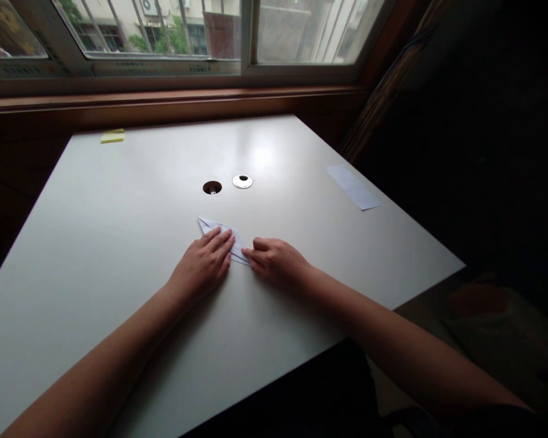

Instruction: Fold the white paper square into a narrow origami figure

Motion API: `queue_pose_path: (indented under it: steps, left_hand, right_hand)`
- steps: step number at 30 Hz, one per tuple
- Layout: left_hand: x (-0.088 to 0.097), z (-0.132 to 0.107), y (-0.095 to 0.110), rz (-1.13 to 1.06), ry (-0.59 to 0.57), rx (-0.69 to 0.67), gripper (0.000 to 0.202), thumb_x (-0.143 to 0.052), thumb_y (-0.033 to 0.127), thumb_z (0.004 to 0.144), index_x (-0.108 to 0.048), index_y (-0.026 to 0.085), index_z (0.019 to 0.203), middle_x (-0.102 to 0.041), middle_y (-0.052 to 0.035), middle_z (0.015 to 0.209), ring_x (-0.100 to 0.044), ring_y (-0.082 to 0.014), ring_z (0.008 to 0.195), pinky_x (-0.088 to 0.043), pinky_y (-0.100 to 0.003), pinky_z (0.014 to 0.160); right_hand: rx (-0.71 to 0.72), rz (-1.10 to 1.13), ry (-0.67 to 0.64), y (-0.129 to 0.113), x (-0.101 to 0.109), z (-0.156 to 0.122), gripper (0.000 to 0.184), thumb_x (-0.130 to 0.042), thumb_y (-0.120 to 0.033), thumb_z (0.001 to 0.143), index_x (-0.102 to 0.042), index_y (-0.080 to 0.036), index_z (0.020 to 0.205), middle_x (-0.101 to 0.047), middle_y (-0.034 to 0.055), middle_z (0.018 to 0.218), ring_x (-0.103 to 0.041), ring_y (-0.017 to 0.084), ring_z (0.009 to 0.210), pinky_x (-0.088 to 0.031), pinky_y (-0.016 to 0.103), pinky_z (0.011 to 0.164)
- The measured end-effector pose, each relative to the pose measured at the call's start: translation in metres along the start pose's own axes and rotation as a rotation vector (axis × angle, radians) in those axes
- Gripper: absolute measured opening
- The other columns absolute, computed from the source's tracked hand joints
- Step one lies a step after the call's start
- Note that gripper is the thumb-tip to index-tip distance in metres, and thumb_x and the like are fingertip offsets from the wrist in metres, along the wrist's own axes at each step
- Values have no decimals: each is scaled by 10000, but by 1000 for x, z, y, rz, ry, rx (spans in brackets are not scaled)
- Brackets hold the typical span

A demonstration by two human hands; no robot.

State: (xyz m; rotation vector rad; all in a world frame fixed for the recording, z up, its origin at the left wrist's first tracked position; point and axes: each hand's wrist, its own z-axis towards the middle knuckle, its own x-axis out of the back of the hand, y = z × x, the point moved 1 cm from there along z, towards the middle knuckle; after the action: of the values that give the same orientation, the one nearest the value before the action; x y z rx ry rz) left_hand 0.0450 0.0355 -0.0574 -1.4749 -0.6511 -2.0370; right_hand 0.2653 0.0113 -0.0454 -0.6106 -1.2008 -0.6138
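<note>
A folded piece of white paper (240, 244) with pointed ends lies on the white table in front of me. My left hand (206, 255) rests flat over its middle, fingers stretched out and pressing it down. At the paper's right-hand tip is my right hand (276, 258), its fingers curled and the index finger touching the tip. The closed fingers seem to pinch that tip against the table. Part of the paper is hidden under my left hand.
A strip of white paper (354, 187) lies near the right edge of the table (119, 201). Yellow sticky notes (113, 136) sit at the far left corner. Beyond the paper are a round cable hole (212, 188) and its cover (242, 182). A window stands behind.
</note>
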Motion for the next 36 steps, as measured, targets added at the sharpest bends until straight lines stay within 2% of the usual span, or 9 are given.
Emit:
queue_pose_path:
  steps: [10, 15, 22, 28, 32, 36]
  left_hand:
    - [-1, 0, 0, -9, -5, 5, 449, -422, 266, 967, -524, 131, 1383, -508, -131, 1448, -416, -308, 1372, -431, -487, 1081]
    - [-3, 0, -1, -28, -8, 15, 456, -414, 274, 969, -519, 140, 1392, -490, -124, 1466, -409, -314, 1375, -424, -496, 1090]
    - [-6, -2, -2, -26, 1, 14, 459, -419, 268, 968, -504, 145, 1402, -489, -117, 1466, -406, -311, 1372, -420, -491, 1092]
    - [-3, 0, -3, -21, 32, -27, 439, -456, 267, 961, -527, 135, 1374, -529, -146, 1399, -452, -311, 1290, -425, -490, 1076]
    - [2, 1, -3, -18, 60, -83, 411, -499, 285, 954, -569, 130, 1328, -577, -144, 1299, -494, -299, 1154, -438, -477, 1051]
    - [5, 1, -1, -58, 79, -111, 368, -529, 304, 950, -600, 183, 1290, -606, -118, 1205, -510, -275, 1070, -480, -455, 977]
  right_hand:
    - [3, 68, 34, -2, 5, -17, 244, -516, -248, 933, -703, -193, 1080, -596, 38, 829, -509, 132, 663, -411, 262, 667]
    - [11, 115, 70, -3, 5, -26, 273, -516, -231, 933, -707, -179, 1120, -584, 33, 791, -500, 127, 642, -412, 258, 642]
    - [10, 144, 76, -5, 5, -39, 276, -511, -228, 932, -711, -179, 1116, -577, 33, 777, -510, 133, 658, -449, 269, 680]
    - [96, 153, 117, 1, 2, -51, 282, -526, -222, 931, -685, -173, 1159, -585, 40, 780, -540, 143, 693, -477, 280, 687]
    - [112, 213, 172, 9, 7, -56, 309, -532, -192, 932, -643, -172, 1220, -621, 69, 872, -576, 157, 784, -519, 294, 731]
    - [82, 217, 211, 12, 13, -52, 337, -568, -189, 924, -621, -188, 1257, -657, 104, 1049, -585, 182, 901, -547, 341, 812]
